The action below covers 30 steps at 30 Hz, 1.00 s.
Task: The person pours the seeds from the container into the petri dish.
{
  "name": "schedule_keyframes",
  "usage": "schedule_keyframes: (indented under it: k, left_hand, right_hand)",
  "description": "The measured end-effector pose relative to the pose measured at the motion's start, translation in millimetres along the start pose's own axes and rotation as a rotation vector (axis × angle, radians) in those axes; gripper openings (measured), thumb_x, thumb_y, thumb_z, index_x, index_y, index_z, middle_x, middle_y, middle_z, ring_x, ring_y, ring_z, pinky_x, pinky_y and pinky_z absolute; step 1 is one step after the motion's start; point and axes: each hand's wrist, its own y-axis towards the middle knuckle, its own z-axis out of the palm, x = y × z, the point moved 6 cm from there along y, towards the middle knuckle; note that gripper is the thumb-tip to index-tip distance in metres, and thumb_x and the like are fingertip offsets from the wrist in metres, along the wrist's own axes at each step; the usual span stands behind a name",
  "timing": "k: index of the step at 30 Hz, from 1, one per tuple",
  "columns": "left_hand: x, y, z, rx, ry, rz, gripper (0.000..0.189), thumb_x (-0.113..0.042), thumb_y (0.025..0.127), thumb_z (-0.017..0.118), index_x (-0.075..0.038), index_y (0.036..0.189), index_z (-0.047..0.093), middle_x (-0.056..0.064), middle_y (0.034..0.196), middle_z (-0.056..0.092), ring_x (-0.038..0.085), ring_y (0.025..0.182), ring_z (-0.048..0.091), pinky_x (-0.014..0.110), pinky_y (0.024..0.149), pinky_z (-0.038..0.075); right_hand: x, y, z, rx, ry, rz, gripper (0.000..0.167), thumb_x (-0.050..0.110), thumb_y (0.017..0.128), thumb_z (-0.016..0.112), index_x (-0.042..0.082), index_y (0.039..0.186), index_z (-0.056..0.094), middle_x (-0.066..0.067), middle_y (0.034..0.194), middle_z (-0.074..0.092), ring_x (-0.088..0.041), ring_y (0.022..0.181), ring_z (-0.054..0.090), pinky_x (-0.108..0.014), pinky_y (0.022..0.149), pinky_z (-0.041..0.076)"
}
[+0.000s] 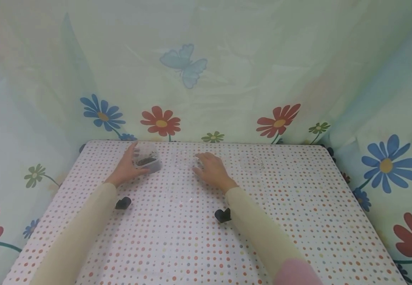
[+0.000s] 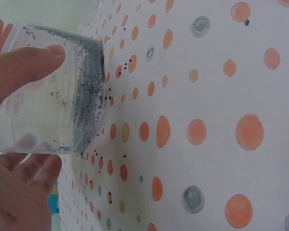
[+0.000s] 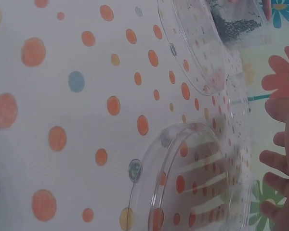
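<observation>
My left hand grips a clear plastic box at the table's back left. In the left wrist view the thumb lies along one side and the fingers along the other. Dark grains gather at the bottom of the box, with some stuck to its walls. Near the back middle, my right hand hovers beside clear round dishes, fingers apart and nothing between them. One clear dish sits close below that hand in the right wrist view, and another clear dish lies toward the box.
Another clear round dish with small specks lies right of my right hand. Stray dark grains dot the cloth beside the box. The table has a dotted cover, and a flowered curtain hangs behind it and at both sides.
</observation>
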Motion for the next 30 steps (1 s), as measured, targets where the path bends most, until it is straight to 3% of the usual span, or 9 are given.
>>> schedule_keyframes:
  k: [8, 15, 23, 30]
  left_hand:
    - [12.3, -0.4, 4.2, 0.013, -0.068, -0.033, 0.122, -0.035, 0.074, 0.082, -0.026, 0.155, -0.008, 0.021, 0.158, 0.022, 0.047, 0.141, 0.029, 0.061, 0.111, 0.033]
    - [21.4, 1.3, 8.8, 0.035, -0.101, -0.092, 0.119, -0.036, 0.075, 0.081, -0.028, 0.155, -0.007, 0.014, 0.157, 0.027, 0.045, 0.140, 0.033, 0.059, 0.112, 0.033]
    - [23.8, 1.9, 8.5, 0.047, -0.159, -0.056, 0.110, -0.036, 0.075, 0.082, -0.016, 0.153, 0.007, 0.015, 0.154, 0.030, 0.042, 0.142, 0.031, 0.055, 0.115, 0.031]
    - [21.0, 0.0, 8.8, 0.024, -0.164, -0.053, 0.105, -0.034, 0.075, 0.082, -0.017, 0.152, 0.012, 0.013, 0.152, 0.033, 0.039, 0.141, 0.033, 0.054, 0.115, 0.032]
  right_hand:
    - [1.5, 4.4, 4.8, 0.021, 0.006, 0.029, 0.054, 0.039, 0.097, 0.052, 0.016, 0.145, 0.042, -0.008, 0.147, 0.047, -0.026, 0.141, 0.037, -0.047, 0.120, 0.026]
    - [2.9, 10.9, 9.1, 0.039, -0.006, 0.049, 0.060, 0.049, 0.098, 0.047, 0.015, 0.146, 0.040, -0.008, 0.150, 0.045, -0.026, 0.144, 0.034, -0.047, 0.121, 0.025]
    - [1.6, 15.9, 11.3, 0.031, 0.024, 0.051, 0.061, 0.048, 0.097, 0.049, 0.014, 0.147, 0.039, -0.009, 0.150, 0.044, -0.028, 0.144, 0.033, -0.048, 0.121, 0.023]
    - [-1.8, 19.1, 15.9, 0.037, 0.029, 0.065, 0.064, 0.049, 0.097, 0.049, 0.015, 0.149, 0.036, -0.008, 0.150, 0.044, -0.027, 0.145, 0.032, -0.048, 0.121, 0.022]
